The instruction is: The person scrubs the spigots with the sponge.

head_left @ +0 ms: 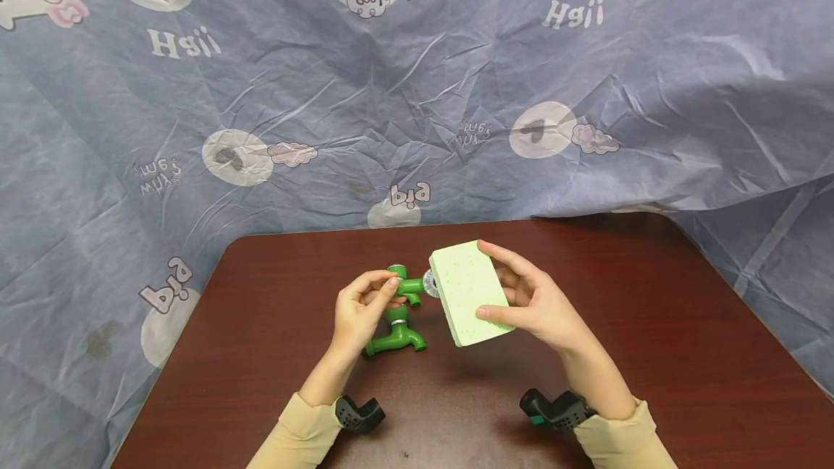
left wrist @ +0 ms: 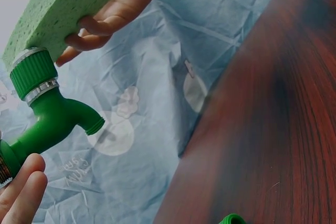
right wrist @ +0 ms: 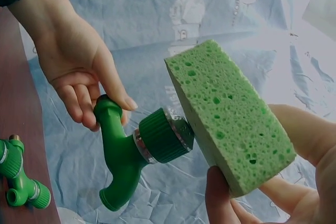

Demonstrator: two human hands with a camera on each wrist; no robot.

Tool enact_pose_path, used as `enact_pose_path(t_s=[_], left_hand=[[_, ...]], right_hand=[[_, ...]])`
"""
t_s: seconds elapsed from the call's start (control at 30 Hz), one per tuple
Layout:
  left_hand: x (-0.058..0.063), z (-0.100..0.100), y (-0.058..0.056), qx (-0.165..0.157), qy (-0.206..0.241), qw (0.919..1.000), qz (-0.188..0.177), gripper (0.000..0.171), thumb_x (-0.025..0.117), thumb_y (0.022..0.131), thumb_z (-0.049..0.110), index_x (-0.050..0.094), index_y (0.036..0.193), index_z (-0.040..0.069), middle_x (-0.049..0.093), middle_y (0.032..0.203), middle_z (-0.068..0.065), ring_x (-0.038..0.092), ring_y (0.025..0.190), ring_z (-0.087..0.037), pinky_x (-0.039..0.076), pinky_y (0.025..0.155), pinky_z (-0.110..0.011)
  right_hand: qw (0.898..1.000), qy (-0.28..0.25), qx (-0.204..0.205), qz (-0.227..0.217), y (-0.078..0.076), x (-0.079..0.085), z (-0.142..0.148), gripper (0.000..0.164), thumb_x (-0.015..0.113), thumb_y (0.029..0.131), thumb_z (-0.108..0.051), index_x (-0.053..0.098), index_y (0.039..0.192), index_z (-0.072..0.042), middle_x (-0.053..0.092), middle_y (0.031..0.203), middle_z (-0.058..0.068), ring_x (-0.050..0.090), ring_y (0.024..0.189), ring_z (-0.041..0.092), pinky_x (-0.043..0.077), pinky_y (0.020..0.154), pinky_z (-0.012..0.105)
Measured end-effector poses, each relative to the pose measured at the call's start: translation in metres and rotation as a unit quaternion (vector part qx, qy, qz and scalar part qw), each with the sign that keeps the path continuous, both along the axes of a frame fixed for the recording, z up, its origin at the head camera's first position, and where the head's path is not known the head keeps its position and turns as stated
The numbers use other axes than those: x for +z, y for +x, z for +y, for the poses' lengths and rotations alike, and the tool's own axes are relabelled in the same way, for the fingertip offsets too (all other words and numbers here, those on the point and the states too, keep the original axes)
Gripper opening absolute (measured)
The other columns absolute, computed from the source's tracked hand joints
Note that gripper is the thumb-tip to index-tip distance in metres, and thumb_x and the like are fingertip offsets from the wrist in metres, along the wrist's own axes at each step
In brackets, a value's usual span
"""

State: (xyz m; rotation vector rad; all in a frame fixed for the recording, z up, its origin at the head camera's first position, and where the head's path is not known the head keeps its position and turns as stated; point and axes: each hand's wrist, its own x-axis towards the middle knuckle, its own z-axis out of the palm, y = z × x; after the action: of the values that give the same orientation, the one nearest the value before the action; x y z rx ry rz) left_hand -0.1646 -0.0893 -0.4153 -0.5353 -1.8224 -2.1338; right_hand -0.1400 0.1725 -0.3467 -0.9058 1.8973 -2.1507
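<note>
My left hand [head_left: 360, 307] pinches a green tap [left wrist: 55, 114] by its inlet end, holding it above the table. The tap's ribbed knob [right wrist: 163, 136], with silver rings, points towards my right hand, and its spout hangs down. My right hand [head_left: 537, 302] grips a pale green rectangular sponge [head_left: 470, 294] by its edges, thumb on the near face and fingers behind. One broad side of the porous sponge [right wrist: 236, 114] is right at the silver top of the knob. In the head view, the sponge partly covers that knob end.
Another green tap [head_left: 399, 339] lies on the dark red-brown table [head_left: 293, 266], just below the left hand. A further green knob [head_left: 397, 271] shows behind that hand. Black wrist devices [head_left: 359, 415] sit at both cuffs. A blue patterned cloth [head_left: 365, 93] hangs behind the table.
</note>
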Motion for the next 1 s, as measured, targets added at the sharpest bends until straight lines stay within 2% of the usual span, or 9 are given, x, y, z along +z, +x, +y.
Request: enact_pose_path(t_s=[0.13, 0.3, 0.57, 0.73, 1.0], left_hand=[[-0.001, 0.001, 0.001, -0.002, 0.004, 1.0, -0.004, 0.024, 0.064, 0.088, 0.001, 0.059, 0.101, -0.018, 0.065, 0.085, -0.021, 0.068, 0.066, -0.028, 0.057, 0.06, -0.046], [-0.001, 0.002, 0.001, -0.003, 0.008, 1.0, -0.003, 0.025, 0.064, 0.088, 0.0, 0.058, 0.102, -0.02, 0.066, 0.085, -0.019, 0.068, 0.065, -0.026, 0.058, 0.061, -0.039], [-0.002, -0.001, -0.002, 0.006, 0.02, 0.9997, 0.013, 0.021, 0.063, 0.089, 0.0, 0.059, 0.101, -0.016, 0.066, 0.083, -0.01, 0.068, 0.065, -0.025, 0.058, 0.06, -0.037], [-0.002, -0.003, -0.003, 0.007, 0.021, 0.9996, 0.014, 0.02, 0.061, 0.089, -0.001, 0.058, 0.102, -0.017, 0.066, 0.082, -0.007, 0.067, 0.064, -0.032, 0.058, 0.06, -0.036], [0.005, -0.005, 0.0, 0.016, 0.032, 0.9993, 0.007, 0.022, 0.061, 0.09, 0.0, 0.057, 0.101, -0.018, 0.065, 0.081, -0.007, 0.068, 0.064, -0.023, 0.057, 0.06, -0.044]], right_hand=[[1.0, -0.014, -0.009, 0.001, 0.0, 0.0, -0.001, 0.08, 0.066, 0.076, 0.017, 0.03, 0.145, -0.003, 0.056, 0.112, 0.017, 0.066, 0.084, 0.026, 0.058, 0.062, 0.045], [1.0, -0.019, -0.013, 0.01, 0.002, -0.002, -0.01, 0.08, 0.068, 0.076, 0.015, 0.031, 0.145, -0.003, 0.056, 0.108, 0.018, 0.066, 0.083, 0.026, 0.057, 0.061, 0.045], [0.999, 0.014, -0.018, 0.037, 0.007, -0.004, -0.018, 0.081, 0.072, 0.073, 0.012, 0.034, 0.143, -0.003, 0.054, 0.108, 0.018, 0.065, 0.085, 0.024, 0.058, 0.059, 0.042], [0.998, 0.028, -0.012, 0.058, 0.007, 0.0, -0.013, 0.079, 0.071, 0.074, 0.013, 0.034, 0.142, -0.001, 0.053, 0.11, 0.02, 0.065, 0.085, 0.025, 0.058, 0.056, 0.042], [0.998, 0.018, -0.003, 0.057, 0.004, 0.005, 0.003, 0.08, 0.068, 0.074, 0.018, 0.032, 0.144, 0.0, 0.053, 0.113, 0.019, 0.065, 0.085, 0.026, 0.057, 0.056, 0.044]])
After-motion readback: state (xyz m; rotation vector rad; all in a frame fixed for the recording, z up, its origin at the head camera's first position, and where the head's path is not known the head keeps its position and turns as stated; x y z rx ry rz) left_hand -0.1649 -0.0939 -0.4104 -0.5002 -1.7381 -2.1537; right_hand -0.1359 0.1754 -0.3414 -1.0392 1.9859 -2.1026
